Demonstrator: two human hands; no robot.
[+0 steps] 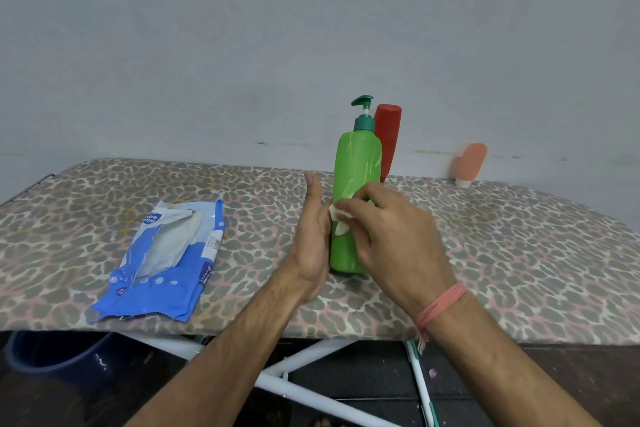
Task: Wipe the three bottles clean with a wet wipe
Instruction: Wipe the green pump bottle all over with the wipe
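A green pump bottle stands upright on the leopard-print board. My left hand lies flat against the bottle's left side, fingers straight and pointing away from me. My right hand pinches a small white wet wipe and presses it on the bottle's lower front. Right behind the green bottle stands a red bottle. A small peach-coloured tube leans on the wall at the far right.
A blue and white wet wipe pack, torn open, lies on the board to the left. The wall rises directly behind the bottles. White metal legs and a dark blue bucket sit below the board's near edge.
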